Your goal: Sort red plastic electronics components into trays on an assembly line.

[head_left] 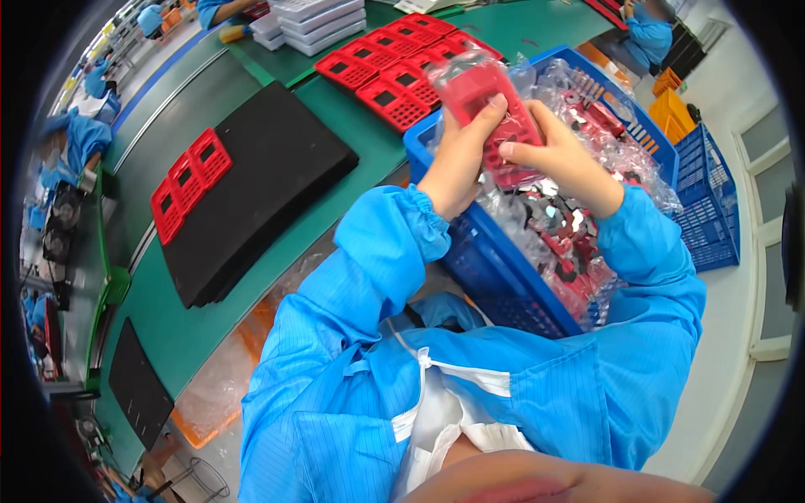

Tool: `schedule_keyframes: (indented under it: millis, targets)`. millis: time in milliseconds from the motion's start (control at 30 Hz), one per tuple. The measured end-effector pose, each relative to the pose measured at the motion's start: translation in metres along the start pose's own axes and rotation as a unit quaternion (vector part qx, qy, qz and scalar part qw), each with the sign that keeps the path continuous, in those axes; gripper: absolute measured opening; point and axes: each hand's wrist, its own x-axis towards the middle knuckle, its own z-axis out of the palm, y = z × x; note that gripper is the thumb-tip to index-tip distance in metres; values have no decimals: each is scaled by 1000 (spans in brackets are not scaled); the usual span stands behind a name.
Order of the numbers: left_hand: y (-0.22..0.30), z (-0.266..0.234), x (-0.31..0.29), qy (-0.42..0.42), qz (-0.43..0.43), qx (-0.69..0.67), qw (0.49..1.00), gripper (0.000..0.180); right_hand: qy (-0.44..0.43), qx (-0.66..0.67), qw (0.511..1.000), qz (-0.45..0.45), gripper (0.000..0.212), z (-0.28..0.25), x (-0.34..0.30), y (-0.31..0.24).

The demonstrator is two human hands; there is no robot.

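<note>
A red plastic casing (480, 87), loosely covered by a clear plastic bag, is held above a blue crate (511, 281). My left hand (459, 161) grips its left side, thumb on top. From the other side my right hand (570, 158) closes on the same casing, its thumb lying across the face. Below both hands, the crate is heaped with crumpled clear bags (641, 178) and small red, black and silvery parts (558, 220). What the fingers do underneath the casing is hidden.
On the green bench (251, 289), several red casings with windows and keypad holes (394, 63) lie in rows. Three more (191, 183) rest on stacked black sheets (260, 197). White trays (319, 21) are stacked behind. Another blue crate (707, 201) stands right. Co-workers (648, 35) sit farther off.
</note>
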Motion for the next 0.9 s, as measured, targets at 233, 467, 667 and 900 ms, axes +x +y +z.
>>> schedule_keyframes:
  millis: [233,467,667,900]
  targets:
    - [-14,-39,-26,-36,-134,-289,947,34,104,12,994,37,31,12,-8,51]
    - [4,-36,-70,-52,-221,-263,938,33,171,-63,978,-97,32,-17,-4,41]
    - [-4,-36,-118,-66,-281,-363,886,48,7,-154,973,-174,30,46,-22,12]
    - [-12,-66,-165,-142,-344,-324,870,54,152,-7,984,-93,30,9,-2,7]
